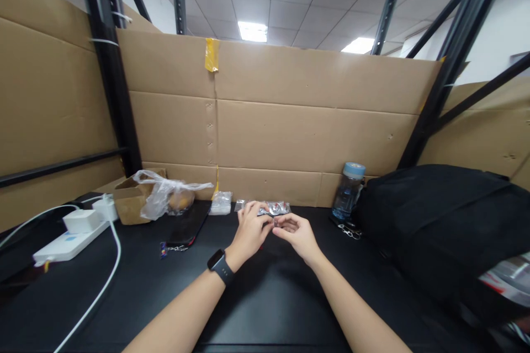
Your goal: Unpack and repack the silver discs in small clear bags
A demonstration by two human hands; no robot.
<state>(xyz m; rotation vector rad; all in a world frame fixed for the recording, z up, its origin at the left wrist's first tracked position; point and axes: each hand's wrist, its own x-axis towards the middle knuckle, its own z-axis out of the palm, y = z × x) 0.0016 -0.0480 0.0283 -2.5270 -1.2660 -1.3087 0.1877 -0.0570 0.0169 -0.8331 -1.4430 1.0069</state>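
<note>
My left hand (251, 229), with a dark watch (221, 266) on its wrist, is closed in a pinch over the black table. Close against it, my right hand (296, 233) has its thumb and fingers curled together. The fingertips of both hands meet at a tiny clear-looking piece (275, 222), too small to name. Just behind the fingers lies a flat clear plastic packet (279, 208) with round silvery and red bits in it. My left hand partly covers that packet. A bit of red shows under my left hand.
Left of the hands are a small clear bag (221, 203), a black pouch (187, 226), a knotted plastic bag (168, 196), a cardboard box (130, 201) and a power strip (72, 242) with a cable. On the right stand a water bottle (348, 192), keys (349, 230) and a black backpack (443, 231).
</note>
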